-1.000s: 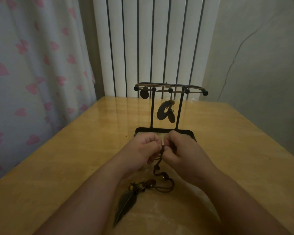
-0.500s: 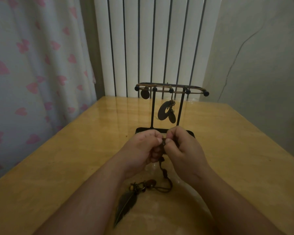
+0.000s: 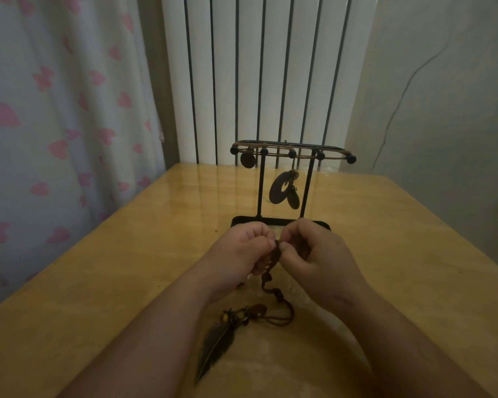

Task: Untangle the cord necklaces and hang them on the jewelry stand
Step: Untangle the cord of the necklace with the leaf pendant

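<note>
Cord necklace (image 3: pixel 273 255) was pinched between both hands just in front of the jewelry stand (image 3: pixel 261 193). Its lower run trailed down to the table (image 3: pixel 112 268), where the feather pendant (image 3: pixel 215 347) lay between the forearms. Left hand (image 3: pixel 239 254): fingers curled, thumb and fingertips nipping the cord. Right hand (image 3: pixel 314 255): same, curled round the cord, knuckles nearly touching the left's. Forearms converged toward the stand; couldn't tell if the wrists rested on the table. The exact tangle was hidden by the fingers. Step looked like picking a knot loose. It was best done with small opposite pulls right at the tangle, not by yanking the long end, which would likely tighten it. Pendant lying on the table gave slack, which helped. Stand already carried corded pieces with an oval pendant (image 3: pixel 282 191); which peg was free, couldn't tell.
</note>
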A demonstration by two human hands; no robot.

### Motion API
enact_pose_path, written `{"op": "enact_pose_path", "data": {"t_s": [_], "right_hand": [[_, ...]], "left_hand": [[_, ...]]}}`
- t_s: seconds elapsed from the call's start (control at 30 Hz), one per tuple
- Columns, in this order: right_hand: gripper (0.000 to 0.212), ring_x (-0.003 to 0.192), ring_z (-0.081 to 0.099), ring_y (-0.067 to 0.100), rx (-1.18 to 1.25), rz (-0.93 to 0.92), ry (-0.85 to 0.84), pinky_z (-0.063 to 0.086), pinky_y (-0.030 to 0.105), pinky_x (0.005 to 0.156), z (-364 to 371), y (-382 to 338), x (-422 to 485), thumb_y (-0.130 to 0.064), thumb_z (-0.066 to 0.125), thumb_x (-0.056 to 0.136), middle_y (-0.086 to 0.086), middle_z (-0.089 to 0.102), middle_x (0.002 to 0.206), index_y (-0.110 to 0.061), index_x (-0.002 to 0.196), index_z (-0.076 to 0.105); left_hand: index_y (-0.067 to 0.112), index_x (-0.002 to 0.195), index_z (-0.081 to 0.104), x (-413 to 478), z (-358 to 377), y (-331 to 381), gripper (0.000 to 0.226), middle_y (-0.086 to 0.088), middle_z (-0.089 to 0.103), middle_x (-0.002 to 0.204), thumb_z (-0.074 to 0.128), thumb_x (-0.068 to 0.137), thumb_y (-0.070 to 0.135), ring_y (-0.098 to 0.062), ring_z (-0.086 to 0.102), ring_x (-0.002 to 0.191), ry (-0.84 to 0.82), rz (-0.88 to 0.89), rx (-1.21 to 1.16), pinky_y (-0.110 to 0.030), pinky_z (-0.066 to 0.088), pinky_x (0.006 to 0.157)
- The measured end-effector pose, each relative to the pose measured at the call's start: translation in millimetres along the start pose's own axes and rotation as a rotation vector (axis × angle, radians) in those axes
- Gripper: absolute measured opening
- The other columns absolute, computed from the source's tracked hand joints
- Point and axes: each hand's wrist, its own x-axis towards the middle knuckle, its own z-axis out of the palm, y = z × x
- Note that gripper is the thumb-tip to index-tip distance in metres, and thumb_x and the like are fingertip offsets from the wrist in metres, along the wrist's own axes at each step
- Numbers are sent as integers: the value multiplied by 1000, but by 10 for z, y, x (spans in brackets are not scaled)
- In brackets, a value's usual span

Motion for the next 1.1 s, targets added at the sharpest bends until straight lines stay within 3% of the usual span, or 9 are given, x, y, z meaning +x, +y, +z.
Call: {"op": "enact_pose_path", "data": {"t_s": [0.23, 0.4, 0.5, 0.67, 0.93, 1.1], "right_hand": [[10, 61, 48, 7, -148, -13, -75, 43, 22, 55, -11, 2, 7, -29, 57, 85, -8, 54, 69, -31, 77, 52], [7, 60, 46, 8, -92, 2, -46, 43, 30, 55, 42, -11, 17, -34, 48, 83, -8, 53, 70, -29, 77, 48], [7, 62, 47, 9, -45, 0, -8, 45, 35, 58, 77, -28, 10, -37, 43, 79, -8, 52, 71, -30, 77, 45], [5, 59, 44, 7, 43, 19, 99, 36, 26, 54, 131, -3, 13, -32, 45, 82, -8, 50, 68, -31, 77, 45], [7, 64, 50, 11, 47, 40, 47, 45, 32, 57, 124, 18, 16, -36, 44, 85, -7, 56, 73, -33, 81, 48], [9, 61, 47, 6, 46, 28, 29, 40, 24, 55, 106, 21, 13, -30, 48, 88, -9, 54, 71, -32, 80, 48]], "left_hand": [[30, 68, 57, -3, 34, -2, 32, 4, 51, 63, 50, 94, 14, -12, 44, 58, -1, 0, 76, -31, 39, 58], [34, 62, 57, 8, 31, -6, 38, 4, 50, 66, 47, 93, 15, -12, 43, 61, -35, -14, 2, -29, 38, 58], [33, 63, 59, 23, 35, -7, 27, 1, 50, 70, 48, 86, 23, -14, 43, 64, -50, -36, -79, -29, 39, 60], [29, 67, 62, 50, 58, -7, 19, -2, 50, 72, 50, 82, 25, -16, 43, 66, -40, -28, -172, -32, 38, 62], [17, 83, 64, 31, 20, 4, 21, -2, 56, 72, 48, 96, 12, -15, 48, 66, 22, 12, -77, -29, 41, 60], [19, 85, 66, 33, 6, -5, 20, -1, 58, 73, 49, 96, 16, -14, 50, 67, 22, -1, -54, -30, 43, 62]]}}
